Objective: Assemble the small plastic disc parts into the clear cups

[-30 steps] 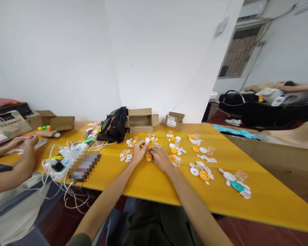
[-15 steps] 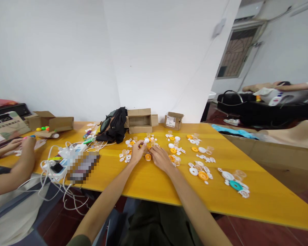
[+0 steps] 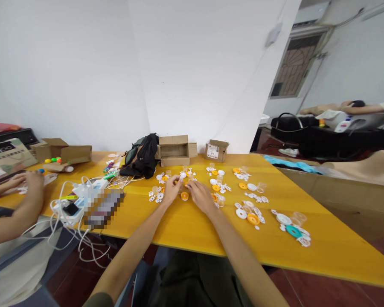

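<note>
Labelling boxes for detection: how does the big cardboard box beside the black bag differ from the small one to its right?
The big cardboard box is wider and bears no visible label; the small box shows a white label on its front. The big cardboard box sits right beside the black bag; the small box stands apart. Both are brown, flaps open, at the table's far edge.

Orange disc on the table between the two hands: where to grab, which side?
Probably its rim, from above. The orange disc lies flat on the table, so only the outer edge offers a pinch. The left hand and right hand flank it; its near side is open.
</note>
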The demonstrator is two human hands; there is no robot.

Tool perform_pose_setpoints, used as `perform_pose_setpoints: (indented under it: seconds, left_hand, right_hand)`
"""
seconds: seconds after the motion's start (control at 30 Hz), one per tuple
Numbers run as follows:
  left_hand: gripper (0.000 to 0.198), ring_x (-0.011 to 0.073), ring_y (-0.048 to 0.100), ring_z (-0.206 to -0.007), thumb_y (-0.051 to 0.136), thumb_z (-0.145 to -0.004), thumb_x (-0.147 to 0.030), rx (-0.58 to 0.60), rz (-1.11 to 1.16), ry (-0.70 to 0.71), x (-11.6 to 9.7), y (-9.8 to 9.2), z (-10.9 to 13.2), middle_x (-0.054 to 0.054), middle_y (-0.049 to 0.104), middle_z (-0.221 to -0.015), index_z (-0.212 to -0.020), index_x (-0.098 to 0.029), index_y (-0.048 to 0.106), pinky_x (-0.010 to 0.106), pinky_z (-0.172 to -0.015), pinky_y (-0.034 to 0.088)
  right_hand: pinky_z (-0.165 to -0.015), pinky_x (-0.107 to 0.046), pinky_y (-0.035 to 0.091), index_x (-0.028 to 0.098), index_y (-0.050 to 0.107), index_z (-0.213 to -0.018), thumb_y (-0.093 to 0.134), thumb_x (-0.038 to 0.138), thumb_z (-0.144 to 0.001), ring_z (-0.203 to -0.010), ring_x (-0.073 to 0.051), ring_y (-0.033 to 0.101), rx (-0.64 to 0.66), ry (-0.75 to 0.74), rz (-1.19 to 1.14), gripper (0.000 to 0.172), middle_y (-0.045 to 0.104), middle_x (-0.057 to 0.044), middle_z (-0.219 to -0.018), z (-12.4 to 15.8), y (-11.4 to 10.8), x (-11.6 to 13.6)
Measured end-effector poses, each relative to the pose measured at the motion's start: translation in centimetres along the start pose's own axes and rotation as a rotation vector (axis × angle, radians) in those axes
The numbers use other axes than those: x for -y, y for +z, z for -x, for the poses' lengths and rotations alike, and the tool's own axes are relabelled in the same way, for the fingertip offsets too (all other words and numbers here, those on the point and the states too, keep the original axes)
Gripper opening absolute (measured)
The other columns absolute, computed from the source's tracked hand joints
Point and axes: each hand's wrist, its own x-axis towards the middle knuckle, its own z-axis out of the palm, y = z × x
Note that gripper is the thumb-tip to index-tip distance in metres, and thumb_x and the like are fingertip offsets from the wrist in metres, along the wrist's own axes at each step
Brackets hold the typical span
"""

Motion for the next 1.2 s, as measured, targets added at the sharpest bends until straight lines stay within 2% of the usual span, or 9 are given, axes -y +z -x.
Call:
perform_pose_setpoints:
  seconds: [0.2, 0.43, 0.7, 0.83, 1.0, 1.2]
  left_hand:
    - [0.015, 0.0181, 0.062, -0.069, 0.069, -0.083, -0.034, 0.044, -0.040, 0.038, -0.1, 0.0, 0.1, 0.001, 0.074, -0.074, -0.081, -0.021, 0.077, 0.027, -0.062, 0.047]
    - [0.008, 0.0221, 0.064, -0.082, 0.071, -0.080, -0.023, 0.098, -0.093, 0.120, -0.2, 0.1, 0.3, 0.003, 0.076, -0.082, -0.083, -0.023, 0.078, 0.034, -0.082, 0.050]
    - [0.014, 0.0243, 0.061, -0.086, 0.066, -0.082, -0.017, 0.123, -0.189, 0.237, -0.3, 0.1, 0.4, 0.004, 0.074, -0.081, -0.084, -0.024, 0.078, 0.035, -0.083, 0.046]
    - [0.012, 0.0238, 0.059, -0.085, 0.066, -0.087, -0.023, 0.156, -0.221, 0.275, -0.2, 0.1, 0.4, 0.004, 0.072, -0.081, -0.089, -0.024, 0.078, 0.036, -0.084, 0.047]
    - [0.019, 0.0239, 0.058, -0.089, 0.061, -0.093, -0.035, 0.208, -0.309, 0.242, -0.1, 0.1, 0.4, 0.004, 0.073, -0.088, -0.094, -0.024, 0.077, 0.037, -0.089, 0.046]
    - [0.028, 0.0239, 0.058, -0.090, 0.056, -0.097, -0.042, 0.224, -0.295, 0.259, 0.1, 0.1, 0.5, 0.005, 0.073, -0.088, -0.094, -0.024, 0.077, 0.038, -0.089, 0.046]
  right_hand:
    - [-0.081, -0.030, 0.052, 0.025, 0.066, -0.104, 0.038, 0.016, -0.100, -0.093, -0.021, 0.067, -0.160, 0.024, -0.178, 0.029, 0.070, -0.006, -0.104, -0.1, -0.1, 0.3]
    - [-0.082, -0.034, 0.055, 0.023, 0.063, -0.102, 0.045, 0.020, -0.097, -0.094, -0.023, 0.069, -0.172, 0.086, -0.262, 0.019, 0.073, -0.007, -0.100, -0.3, 0.2, 0.1]
    - [-0.084, -0.039, 0.057, 0.022, 0.060, -0.113, 0.049, 0.024, -0.095, -0.095, -0.025, 0.071, -0.216, 0.168, -0.334, 0.021, 0.074, -0.009, -0.101, -0.4, 0.7, -0.3]
    - [-0.084, -0.040, 0.058, 0.023, 0.062, -0.116, 0.050, 0.026, -0.095, -0.095, -0.026, 0.071, -0.266, 0.156, -0.364, 0.024, 0.074, -0.009, -0.103, -0.4, 1.1, -0.5]
    - [-0.082, -0.040, 0.058, 0.026, 0.068, -0.107, 0.051, 0.029, -0.096, -0.091, -0.027, 0.070, -0.329, 0.109, -0.412, 0.020, 0.074, -0.008, -0.097, -0.4, 1.2, -0.7]
    - [-0.079, -0.039, 0.056, 0.027, 0.070, -0.102, 0.050, 0.031, -0.096, -0.087, -0.027, 0.068, -0.350, 0.121, -0.435, 0.021, 0.073, -0.008, -0.093, -0.4, 1.3, -0.6]
